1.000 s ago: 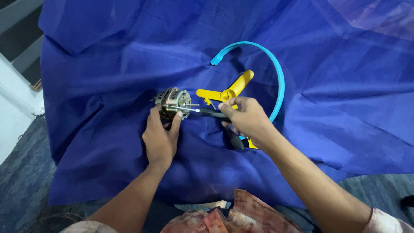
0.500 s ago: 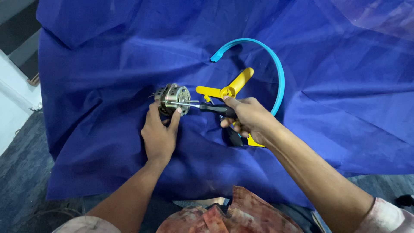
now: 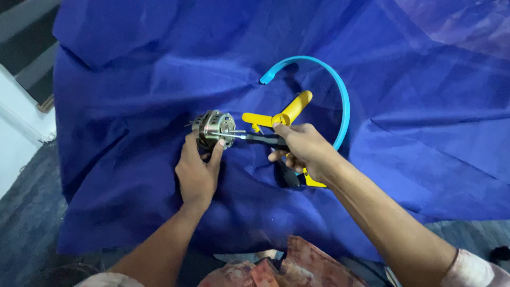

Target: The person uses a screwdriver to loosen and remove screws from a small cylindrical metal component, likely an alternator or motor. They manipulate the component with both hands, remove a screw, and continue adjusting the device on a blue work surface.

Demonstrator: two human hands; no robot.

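Observation:
A small metal electric motor (image 3: 212, 126) lies on its side on a blue cloth (image 3: 133, 79). My left hand (image 3: 197, 170) grips it from below, thumb and fingers around its casing. My right hand (image 3: 304, 150) holds a black-handled screwdriver (image 3: 260, 138) whose metal shaft points left into the motor's end face. Right behind my right hand lies a yellow three-bladed fan propeller (image 3: 281, 116).
A light blue curved plastic ring piece (image 3: 340, 90) arcs around the yellow propeller. A dark tool with a yellow handle (image 3: 297, 178) lies under my right wrist. Grey floor shows at the left and lower right edges of the blue cloth.
Both hands stay on the motor and screwdriver. My right hand has shifted slightly on the handle; the motor has hardly moved.

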